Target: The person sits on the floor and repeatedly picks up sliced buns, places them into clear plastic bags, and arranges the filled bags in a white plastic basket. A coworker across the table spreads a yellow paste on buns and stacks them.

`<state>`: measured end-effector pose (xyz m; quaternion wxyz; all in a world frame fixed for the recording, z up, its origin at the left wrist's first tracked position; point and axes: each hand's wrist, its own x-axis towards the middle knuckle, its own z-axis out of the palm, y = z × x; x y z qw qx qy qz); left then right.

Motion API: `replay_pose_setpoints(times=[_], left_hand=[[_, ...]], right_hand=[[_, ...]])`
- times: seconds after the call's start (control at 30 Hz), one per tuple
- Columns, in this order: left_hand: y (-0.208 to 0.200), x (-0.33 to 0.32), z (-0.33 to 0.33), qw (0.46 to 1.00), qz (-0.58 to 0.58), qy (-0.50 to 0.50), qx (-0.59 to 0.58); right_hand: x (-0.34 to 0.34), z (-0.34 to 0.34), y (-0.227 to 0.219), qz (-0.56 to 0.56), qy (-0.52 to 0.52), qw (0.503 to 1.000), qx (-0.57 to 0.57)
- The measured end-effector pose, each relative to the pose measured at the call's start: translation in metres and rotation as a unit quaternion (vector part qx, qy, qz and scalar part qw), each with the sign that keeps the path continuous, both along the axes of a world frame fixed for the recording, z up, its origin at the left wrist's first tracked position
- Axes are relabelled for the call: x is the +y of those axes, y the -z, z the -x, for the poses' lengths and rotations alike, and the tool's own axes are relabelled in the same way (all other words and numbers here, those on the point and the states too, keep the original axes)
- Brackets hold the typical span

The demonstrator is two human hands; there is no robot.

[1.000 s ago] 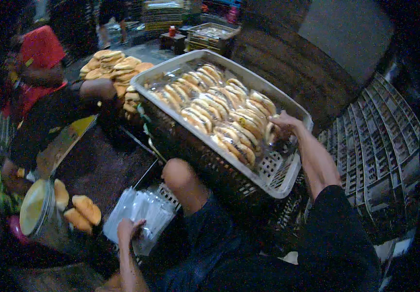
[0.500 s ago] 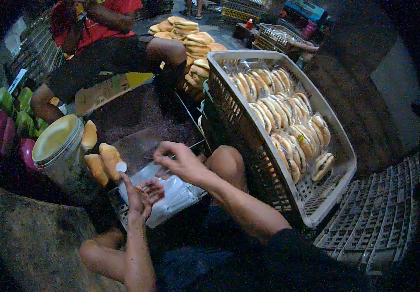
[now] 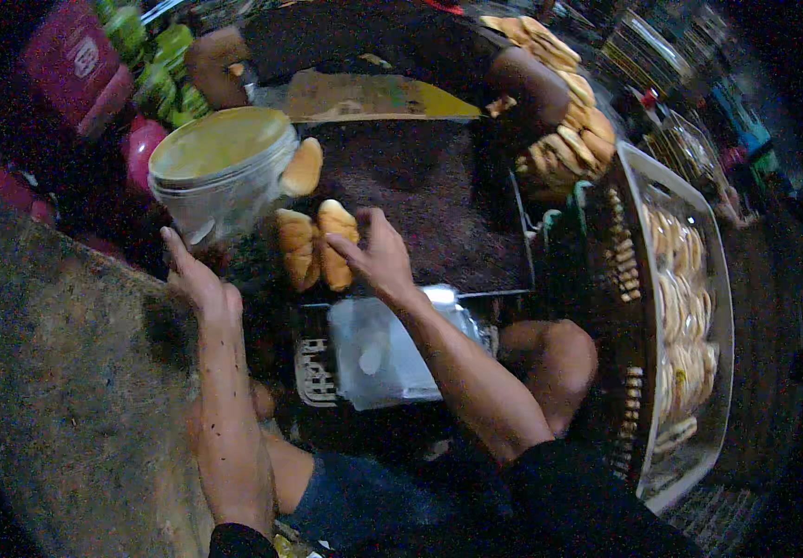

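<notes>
Beside the lower wall of the plastic bucket [image 3: 220, 200] with yellowish contents is my left hand [image 3: 202, 282]. One finger stretches up, and the other fingers are mostly hidden in shadow. My right hand [image 3: 383, 259] has its thumb and fingers apart. Its thumb reaches over the right edge of a golden bread roll [image 3: 336, 265]. A second bread roll [image 3: 296, 253] lies alongside to the left, and a third bread roll [image 3: 304, 167] rests by the bucket. Below my right hand lies a stack of clear plastic bags [image 3: 392, 349], with a pale oval spot [image 3: 370, 361] on top.
A tall crate [image 3: 717, 372] of wrapped filled rolls stands on the right. Dark, crumbly material [image 3: 420, 195] fills a tray ahead. Another person's knee [image 3: 531, 84] is beyond it, near piled bread [image 3: 578, 139]. Green bundles [image 3: 164, 74] and a maroon container [image 3: 71, 56] sit far left.
My view has swung left. My left hand has moved from over the bags to beside the bucket, my right hand to the rolls. The white disc at my left thumb no longer shows there.
</notes>
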<state>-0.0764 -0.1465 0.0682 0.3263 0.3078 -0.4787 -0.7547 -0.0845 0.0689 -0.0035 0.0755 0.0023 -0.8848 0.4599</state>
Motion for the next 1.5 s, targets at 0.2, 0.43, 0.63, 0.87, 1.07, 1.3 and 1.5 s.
replay_pose_setpoints(times=[0.2,0.43,0.63,0.87,1.07,1.3,1.5], left_hand=[[0.003,-0.008,0.000,0.988,-0.028,0.135,0.066],[0.002,-0.013,0.007,0.991,0.003,0.094,0.096],[0.009,0.011,0.009,0.988,0.119,0.098,0.015],[0.022,0.099,-0.035,0.880,-0.028,0.433,0.196],[0.020,0.104,-0.053,0.844,-0.217,0.468,0.149],[-0.013,0.146,-0.094,0.781,0.008,0.589,0.209],[0.047,0.186,-0.091,0.336,0.638,0.672,-0.167]], right_hand=[[-0.100,0.110,0.049,-0.303,0.110,0.946,0.034],[-0.045,0.122,-0.018,-0.136,0.131,0.979,-0.079],[0.145,-0.040,-0.124,0.269,0.120,0.950,-0.105],[0.143,-0.078,-0.146,0.302,-0.121,0.946,-0.014],[0.070,-0.124,-0.127,-0.015,-0.005,0.938,0.346],[0.094,-0.166,-0.198,-0.320,0.075,0.920,0.214],[0.280,-0.317,-0.276,-0.451,0.394,0.795,-0.099]])
